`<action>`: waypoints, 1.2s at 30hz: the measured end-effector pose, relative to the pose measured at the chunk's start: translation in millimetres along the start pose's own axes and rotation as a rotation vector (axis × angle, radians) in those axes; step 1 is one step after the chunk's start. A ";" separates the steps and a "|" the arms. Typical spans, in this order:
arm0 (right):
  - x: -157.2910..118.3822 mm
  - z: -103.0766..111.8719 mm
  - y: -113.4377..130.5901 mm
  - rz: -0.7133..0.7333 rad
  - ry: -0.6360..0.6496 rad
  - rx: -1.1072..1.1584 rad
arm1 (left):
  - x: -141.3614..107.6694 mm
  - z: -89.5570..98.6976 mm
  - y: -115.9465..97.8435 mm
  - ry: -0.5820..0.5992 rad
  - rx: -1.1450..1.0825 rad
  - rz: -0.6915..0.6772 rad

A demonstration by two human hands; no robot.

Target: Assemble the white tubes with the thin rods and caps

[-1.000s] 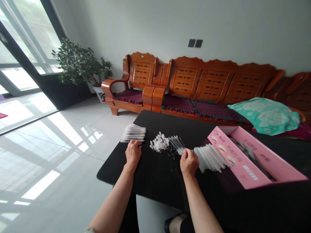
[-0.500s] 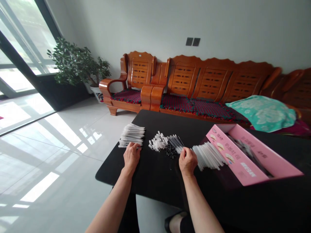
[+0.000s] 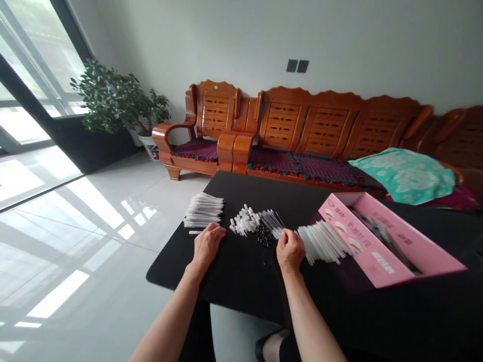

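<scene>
My left hand [image 3: 209, 244] is low over the black table, its fingers closed over a white pen [image 3: 195, 232] whose end sticks out to the left. Just beyond lies a row of similar white pens [image 3: 204, 208] with dark tips. My right hand [image 3: 290, 251] is pinched at the near end of a bundle of thin pen refills [image 3: 271, 221]; its fingertips are partly hidden. Left of those refills is a heap of white caps [image 3: 245, 219], with small black plugs [image 3: 265, 235] in front. To the right of my right hand lie white pen barrels [image 3: 323, 242].
A pink open box [image 3: 362, 241] with dark contents stands on the right of the black table [image 3: 241, 281]. Behind the table are a wooden armchair [image 3: 215, 115] and a bench with a turquoise cloth [image 3: 407, 173]. A potted plant [image 3: 121, 100] stands by the glass door.
My left hand has shifted slightly right and nearer to me, and the white pen now shows apart from the row. My right hand stays at the refills.
</scene>
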State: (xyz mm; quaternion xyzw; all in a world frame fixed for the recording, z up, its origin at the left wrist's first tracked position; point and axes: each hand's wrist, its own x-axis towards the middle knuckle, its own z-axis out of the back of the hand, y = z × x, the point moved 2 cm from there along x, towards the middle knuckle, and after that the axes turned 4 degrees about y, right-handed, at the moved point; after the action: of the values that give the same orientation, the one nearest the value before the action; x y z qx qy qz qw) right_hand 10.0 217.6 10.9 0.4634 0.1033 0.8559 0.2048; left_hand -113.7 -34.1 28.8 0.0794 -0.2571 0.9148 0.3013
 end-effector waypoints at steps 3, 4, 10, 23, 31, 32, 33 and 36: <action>0.2 2.5 4.0 0.030 -0.008 0.053 | 4.3 0.5 -8.1 -0.065 -0.099 -0.059; 0.3 3.4 6.5 0.046 -0.002 0.080 | 6.1 1.0 -12.3 -0.090 -0.137 -0.079; 0.1 6.7 30.7 0.208 0.153 0.246 | 20.2 -2.4 -53.8 -0.137 -0.260 -0.213; -1.9 -0.5 31.2 0.211 0.217 0.238 | 27.6 -43.9 -88.8 -0.189 -0.647 -0.188; -3.4 -2.5 36.9 0.284 0.277 0.210 | 45.0 -62.0 -67.3 0.091 -1.517 0.238; -3.6 -2.8 37.8 0.294 0.289 0.203 | 45.8 -62.8 -66.6 0.094 -1.548 0.249; -3.8 -2.9 38.4 0.301 0.297 0.197 | 46.0 -63.2 -66.1 0.089 -1.560 0.253; -4.0 -2.7 39.1 0.310 0.310 0.180 | 45.4 -62.9 -65.9 0.057 -1.552 0.237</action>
State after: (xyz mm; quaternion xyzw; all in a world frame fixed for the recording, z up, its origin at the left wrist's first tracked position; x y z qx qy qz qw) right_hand -0.3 180.9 20.7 0.3532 0.1372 0.9254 0.0105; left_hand -110.7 66.9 16.6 -0.2053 -0.8217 0.5012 0.1777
